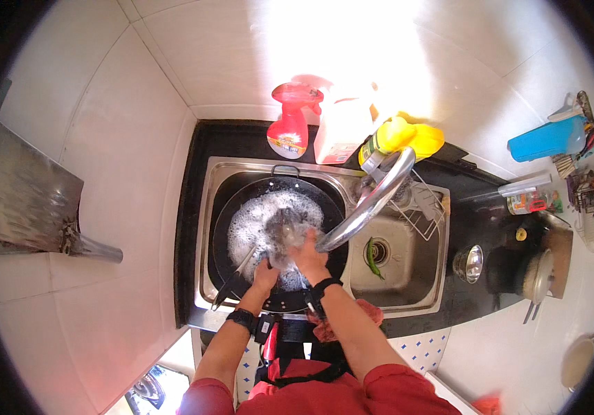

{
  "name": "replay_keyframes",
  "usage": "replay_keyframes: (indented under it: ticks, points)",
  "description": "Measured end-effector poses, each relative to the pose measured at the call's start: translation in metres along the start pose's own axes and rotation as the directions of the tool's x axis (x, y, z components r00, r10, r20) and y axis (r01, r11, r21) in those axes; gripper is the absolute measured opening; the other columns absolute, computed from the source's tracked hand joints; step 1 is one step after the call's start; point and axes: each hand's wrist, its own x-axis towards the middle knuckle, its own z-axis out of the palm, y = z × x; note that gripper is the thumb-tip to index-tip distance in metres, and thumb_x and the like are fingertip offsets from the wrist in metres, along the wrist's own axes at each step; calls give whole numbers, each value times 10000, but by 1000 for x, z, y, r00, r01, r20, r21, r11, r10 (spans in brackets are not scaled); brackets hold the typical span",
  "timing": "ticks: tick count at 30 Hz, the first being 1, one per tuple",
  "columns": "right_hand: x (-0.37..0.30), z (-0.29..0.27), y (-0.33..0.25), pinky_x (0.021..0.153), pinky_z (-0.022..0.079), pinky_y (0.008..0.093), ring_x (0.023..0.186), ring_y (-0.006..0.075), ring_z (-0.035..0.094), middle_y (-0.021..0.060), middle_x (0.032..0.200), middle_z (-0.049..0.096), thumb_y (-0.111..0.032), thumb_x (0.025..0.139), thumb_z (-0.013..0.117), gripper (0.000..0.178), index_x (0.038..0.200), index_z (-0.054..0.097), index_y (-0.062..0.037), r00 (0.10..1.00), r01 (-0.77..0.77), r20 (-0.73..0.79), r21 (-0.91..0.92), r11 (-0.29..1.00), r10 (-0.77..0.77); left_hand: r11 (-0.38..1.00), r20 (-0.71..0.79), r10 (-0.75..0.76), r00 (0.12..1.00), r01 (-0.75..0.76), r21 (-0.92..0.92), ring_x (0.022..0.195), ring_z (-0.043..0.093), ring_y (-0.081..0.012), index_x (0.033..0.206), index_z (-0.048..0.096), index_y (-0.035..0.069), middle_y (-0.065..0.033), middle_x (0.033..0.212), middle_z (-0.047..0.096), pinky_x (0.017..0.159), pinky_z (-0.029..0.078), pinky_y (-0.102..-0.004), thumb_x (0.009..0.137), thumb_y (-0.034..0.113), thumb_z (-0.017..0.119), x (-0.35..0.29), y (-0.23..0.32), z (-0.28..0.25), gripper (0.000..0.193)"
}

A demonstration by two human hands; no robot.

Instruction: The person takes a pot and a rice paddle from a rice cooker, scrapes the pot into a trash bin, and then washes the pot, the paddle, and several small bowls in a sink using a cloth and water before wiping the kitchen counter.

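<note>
A large black wok [222, 228] sits in the left sink basin, holding white soapy foam [245, 225]. Both my hands are inside it, beneath the curved chrome faucet [359, 218]. My left hand [265, 277] is closed near a dark handle-like piece; its fingertips are partly hidden. My right hand [309, 259] has its fingers bent against a greyish, shiny thing [283, 228] in the middle of the foam, blurred by water and suds, its kind unclear. A utensil with a black handle [225, 293] leans over the wok's near left rim.
The right basin [407, 277] holds a green chili [372, 259] by the drain and a wire rack [421, 214]. Behind stand a red spray bottle [288, 124] and a yellow bottle [397, 135]. A steel bowl [468, 263] rests on the right counter; a reddish cloth [366, 315] lies at the front edge.
</note>
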Motion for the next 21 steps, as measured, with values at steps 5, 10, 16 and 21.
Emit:
replay_keyframes:
  ticks: [5, 10, 16, 21]
  points:
    - [-20, -29, -14, 732, 473, 359, 892, 301, 614, 194, 969, 612, -298, 750, 656, 601, 1225, 401, -34, 980, -85, 180, -8, 996, 85, 992, 81, -63, 995, 71, -108, 776, 557, -145, 1041, 540, 23, -45, 854, 589, 672, 444, -281, 905, 167, 451, -15, 28, 9, 218]
    - [-60, -81, -62, 738, 475, 340, 839, 273, 617, 160, 914, 610, -220, 812, 574, 368, 1149, 496, -92, 958, 180, 154, 337, 924, -242, 797, 206, -121, 971, 219, -563, 476, 512, -141, 990, 553, 72, -33, 665, 559, 408, 414, -267, 960, 290, 324, -43, 66, -8, 317]
    - [-81, -73, -69, 818, 454, 367, 970, 311, 572, 147, 1058, 567, -244, 802, 590, 363, 1139, 516, -134, 914, 371, 76, 246, 896, -399, 922, 135, -76, 988, 121, -368, 535, 569, -169, 1075, 521, 25, -96, 774, 597, 440, 457, -285, 942, 241, 400, -37, 48, -9, 281]
    - [-69, -46, -58, 749, 463, 429, 860, 386, 557, 170, 976, 486, -298, 807, 619, 371, 1117, 473, -156, 929, 360, 39, 138, 923, -368, 980, 66, 147, 987, -137, -141, 875, 590, -214, 1160, 499, -5, -124, 1003, 608, 737, 472, -316, 918, 171, 441, -80, 75, -3, 305]
